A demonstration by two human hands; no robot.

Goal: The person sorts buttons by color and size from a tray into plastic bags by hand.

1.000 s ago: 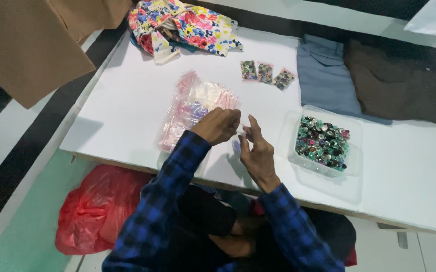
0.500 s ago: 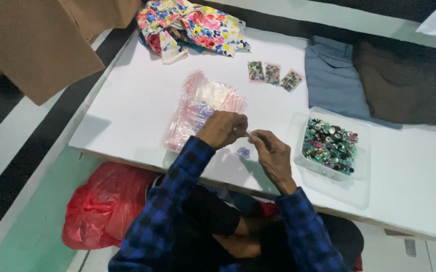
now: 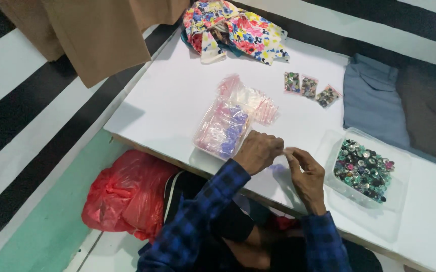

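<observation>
My left hand (image 3: 259,151) and right hand (image 3: 304,174) meet at the surface (image 3: 167,100) edge, both grips pinched together on a small clear bag (image 3: 284,152), barely visible between the fingertips. Bead tray (image 3: 364,171) sits at three o'clock, bag pile (image 3: 225,126) at ten. Risk: the slippery bag slips and spills off the near edge.

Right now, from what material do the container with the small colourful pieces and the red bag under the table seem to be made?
The container looks like clear, glossy rigid plastic: the white table shows through its walls and rim. The pieces inside glint like glass or shiny plastic; I cannot tell which. The red bag seems thin plastic film, crinkled with bright highlights.
</observation>
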